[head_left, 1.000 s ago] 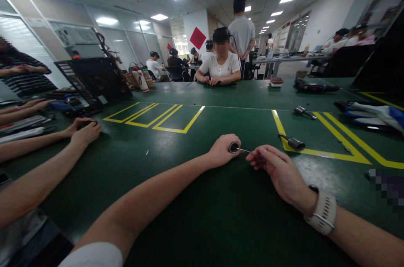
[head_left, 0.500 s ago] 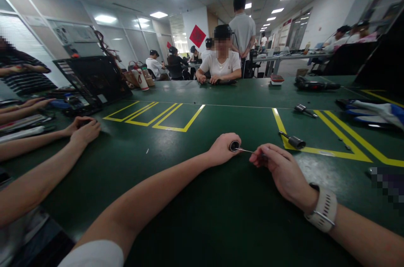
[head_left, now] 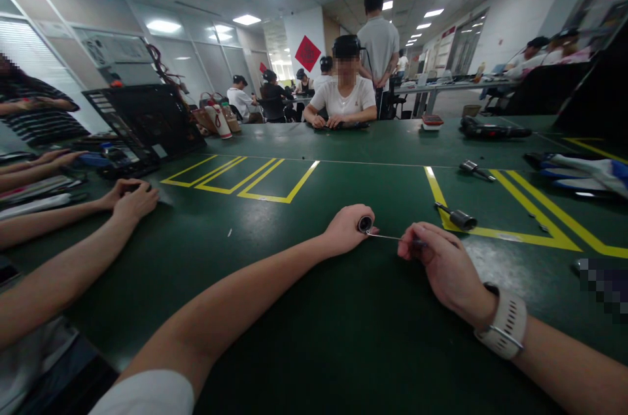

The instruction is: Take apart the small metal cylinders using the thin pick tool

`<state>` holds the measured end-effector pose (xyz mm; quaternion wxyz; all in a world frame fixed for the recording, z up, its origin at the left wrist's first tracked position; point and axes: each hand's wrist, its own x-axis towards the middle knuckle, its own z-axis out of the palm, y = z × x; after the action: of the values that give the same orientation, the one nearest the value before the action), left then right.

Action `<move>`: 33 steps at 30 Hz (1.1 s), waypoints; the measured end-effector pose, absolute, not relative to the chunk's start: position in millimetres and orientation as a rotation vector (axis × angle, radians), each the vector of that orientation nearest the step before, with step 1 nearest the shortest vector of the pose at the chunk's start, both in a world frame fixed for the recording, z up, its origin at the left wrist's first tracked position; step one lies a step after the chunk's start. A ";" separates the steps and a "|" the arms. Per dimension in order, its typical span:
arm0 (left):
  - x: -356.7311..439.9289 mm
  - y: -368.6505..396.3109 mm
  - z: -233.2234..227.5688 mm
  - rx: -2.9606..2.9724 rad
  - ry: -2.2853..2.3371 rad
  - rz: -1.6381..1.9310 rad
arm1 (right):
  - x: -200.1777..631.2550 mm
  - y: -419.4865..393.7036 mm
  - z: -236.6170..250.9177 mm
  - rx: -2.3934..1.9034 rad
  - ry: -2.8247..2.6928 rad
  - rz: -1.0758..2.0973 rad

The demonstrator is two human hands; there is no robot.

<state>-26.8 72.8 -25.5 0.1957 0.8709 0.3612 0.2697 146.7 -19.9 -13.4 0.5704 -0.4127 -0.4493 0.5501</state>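
My left hand (head_left: pixel 346 230) is closed around a dark hollow metal cylinder (head_left: pixel 365 224), its round open end facing me. Most of the cylinder is hidden in the fist. My right hand (head_left: pixel 444 259), wearing a pale watch on its wrist, pinches a thin metal rod tool (head_left: pixel 385 236). The rod's far tip meets the lower rim of the opening; its dark rear end is mostly covered by my fingers. Beyond my right hand lies a similar dark cylinder with a thin stem (head_left: pixel 462 220), across the yellow tape.
Another stemmed metal part (head_left: pixel 473 169), small dark pieces (head_left: pixel 543 228) and blue-white gloves (head_left: pixel 583 174) lie on the right of the green table (head_left: pixel 275 271). Farther back are a black power tool (head_left: pixel 493 130) and a red-topped box (head_left: pixel 432 122). A co-worker's hands (head_left: pixel 135 198) rest at left.
My right hand has drawn slightly to the right. The rod's tip has shifted from inside the cylinder's opening down to its lower rim. My left hand has barely moved.
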 end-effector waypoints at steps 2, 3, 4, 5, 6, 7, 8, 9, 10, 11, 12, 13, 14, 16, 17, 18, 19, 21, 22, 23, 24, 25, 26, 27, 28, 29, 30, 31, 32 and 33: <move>-26.7 73.0 -26.0 2.435 1.019 0.747 | 147.5 -19.3 -15.2 -0.974 -1.051 1.293; -26.7 73.1 -26.1 2.439 1.019 0.743 | 147.9 -19.0 -15.9 -0.978 -1.051 1.295; -26.6 73.2 -26.1 2.449 1.020 0.741 | 148.1 -18.7 -16.5 -0.986 -1.052 1.295; -26.6 73.2 -26.0 2.460 1.022 0.741 | 148.1 -18.4 -17.0 -0.997 -1.054 1.291; -26.6 73.2 -25.8 2.470 1.024 0.744 | 147.9 -18.1 -17.4 -1.013 -1.061 1.282; -26.6 73.0 -25.4 2.480 1.025 0.749 | 147.6 -17.9 -17.7 -1.035 -1.073 1.268; -26.7 72.7 -25.0 2.486 1.023 0.752 | 147.0 -17.7 -17.7 -1.060 -1.089 1.254; -26.9 72.2 -24.4 2.489 1.016 0.756 | 146.3 -17.7 -17.6 -1.087 -1.106 1.239; -27.0 71.5 -23.6 2.491 0.999 0.755 | 145.4 -17.7 -17.2 -1.110 -1.122 1.225; -27.0 70.6 -22.7 2.494 0.974 0.744 | 144.5 -17.9 -16.6 -1.130 -1.136 1.212; -27.0 69.5 -21.7 2.502 0.942 0.723 | 143.7 -18.2 -15.8 -1.145 -1.144 1.201; -27.0 68.3 -20.7 2.514 0.908 0.692 | 142.9 -18.5 -15.0 -1.158 -1.148 1.192; -26.8 67.2 -19.6 2.533 0.875 0.652 | 142.2 -18.9 -14.2 -1.170 -1.150 1.185; -26.5 65.5 -17.7 2.582 0.824 0.568 | 141.8 -19.3 -13.4 -1.189 -1.155 1.177; -26.4 65.0 -16.8 2.604 0.804 0.537 | 142.0 -19.4 -13.6 -1.198 -1.157 1.173; -26.3 64.7 -16.2 2.621 0.787 0.517 | 142.6 -19.2 -14.4 -1.207 -1.157 1.167; -26.3 64.5 -15.7 2.632 0.773 0.506 | 143.6 -18.8 -15.6 -1.214 -1.150 1.156; -26.5 64.3 -15.1 2.644 0.751 0.499 | 146.1 -17.5 -18.8 -1.203 -1.119 1.121; -26.6 64.2 -15.0 2.649 0.742 0.495 | 147.4 -16.9 -20.3 -1.186 -1.096 1.102; -26.6 64.0 -15.0 2.656 0.733 0.488 | 148.6 -16.3 -21.4 -1.161 -1.074 1.086; -26.6 63.7 -15.1 2.665 0.720 0.479 | 149.6 -15.9 -22.1 -1.135 -1.054 1.076; -26.5 63.3 -15.3 2.675 0.705 0.470 | 150.2 -15.7 -22.3 -1.109 -1.037 1.075; -26.3 62.9 -15.4 2.684 0.688 0.462 | 150.5 -15.7 -22.0 -1.083 -1.023 1.084; -25.9 62.5 -15.4 2.691 0.672 0.454 | 150.4 -15.9 -21.2 -1.057 -1.009 1.098; -25.6 62.1 -15.4 2.696 0.661 0.448 | 150.1 -16.3 -20.3 -1.029 -0.997 1.117; -25.2 61.8 -15.2 2.694 0.657 0.449 | 149.7 -16.7 -19.3 -1.000 -0.987 1.135; -24.9 61.5 -14.9 2.687 0.660 0.458 | 149.2 -17.1 -18.4 -0.975 -0.976 1.152; -24.7 61.3 -14.5 2.675 0.671 0.473 | 148.7 -17.3 -17.6 -0.954 -0.966 1.168; -24.5 61.2 -14.1 2.659 0.689 0.491 | 148.4 -17.4 -17.2 -0.938 -0.955 1.184; -24.5 61.1 -13.7 2.643 0.714 0.509 | 148.1 -17.1 -17.1 -0.927 -0.939 1.199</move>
<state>-24.5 61.1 -13.7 0.1775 0.9341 0.2523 0.1799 148.1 -17.1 -17.1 0.6282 -0.4047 -0.4099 0.5230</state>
